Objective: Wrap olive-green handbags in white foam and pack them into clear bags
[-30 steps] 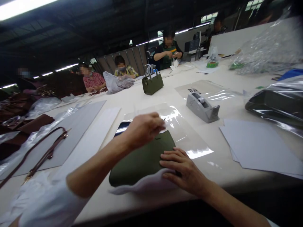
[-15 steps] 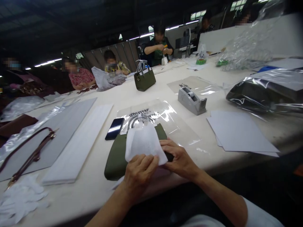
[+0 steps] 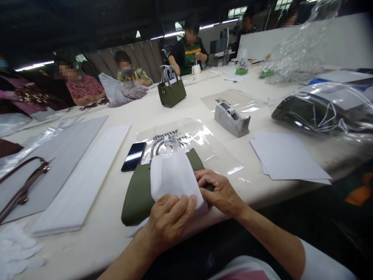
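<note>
An olive-green handbag [image 3: 135, 198] lies on the table's near edge in the head view, its wrapped grey handles pointing away from me. Over its middle is a soft white wrapping sheet [image 3: 171, 175]. My left hand [image 3: 171, 219] is closed on the sheet's near edge, fingers curled over it. At the bag's right end, my right hand [image 3: 220, 190] is closed around the side, thumb below and fingers above, close against the sheet's edge. The underside of the bag is hidden. A clear printed plastic bag [image 3: 215, 155] lies just beyond, partly under the handles.
A phone [image 3: 133, 156] lies left of the bag. Farther off are a tape dispenser [image 3: 232, 118], another green handbag [image 3: 172, 93] and white cards [image 3: 288, 157]. White foam strips [image 3: 84, 182] and a brown strap [image 3: 25, 184] lie left. Several people work across the table.
The view has shifted slightly to the right. My left hand has pressed the white sheet's near edge flatter and lower over the bag; my right hand keeps its hold at the side.
</note>
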Action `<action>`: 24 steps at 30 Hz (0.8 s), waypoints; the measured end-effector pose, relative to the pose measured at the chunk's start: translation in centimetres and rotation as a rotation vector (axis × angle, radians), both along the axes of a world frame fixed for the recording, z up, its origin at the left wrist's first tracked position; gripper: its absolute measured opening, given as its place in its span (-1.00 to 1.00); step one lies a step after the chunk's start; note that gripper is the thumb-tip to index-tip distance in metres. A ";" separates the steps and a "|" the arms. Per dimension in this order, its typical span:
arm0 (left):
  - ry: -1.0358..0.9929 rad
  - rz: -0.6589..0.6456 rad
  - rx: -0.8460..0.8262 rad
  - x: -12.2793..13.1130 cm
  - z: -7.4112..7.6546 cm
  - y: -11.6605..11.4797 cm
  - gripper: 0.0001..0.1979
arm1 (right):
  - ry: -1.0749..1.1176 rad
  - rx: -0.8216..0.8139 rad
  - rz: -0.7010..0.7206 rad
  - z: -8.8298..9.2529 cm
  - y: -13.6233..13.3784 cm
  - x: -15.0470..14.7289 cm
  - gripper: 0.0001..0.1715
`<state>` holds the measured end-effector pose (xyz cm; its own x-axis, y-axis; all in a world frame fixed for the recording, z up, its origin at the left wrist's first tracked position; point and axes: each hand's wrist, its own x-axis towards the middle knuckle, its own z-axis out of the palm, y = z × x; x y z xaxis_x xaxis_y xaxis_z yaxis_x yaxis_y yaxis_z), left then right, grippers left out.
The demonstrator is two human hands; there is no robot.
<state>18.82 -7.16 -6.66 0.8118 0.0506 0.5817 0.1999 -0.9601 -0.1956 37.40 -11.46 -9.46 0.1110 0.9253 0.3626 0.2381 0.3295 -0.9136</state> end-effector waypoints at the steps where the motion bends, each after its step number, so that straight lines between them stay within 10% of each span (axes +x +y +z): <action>1: 0.027 -0.021 0.003 0.0 0.0 0.0 -0.75 | -0.012 0.013 -0.005 -0.1 0.0 -0.1 -0.90; 17: 0.066 0.056 -0.032 -1.3 -2.4 -0.4 -0.64 | -0.154 0.166 -0.296 -1.7 0.4 -1.9 -0.78; 24: -0.225 0.030 0.052 -0.4 -4.3 0.1 -0.70 | -0.142 -0.107 -0.649 1.4 6.2 9.5 -0.70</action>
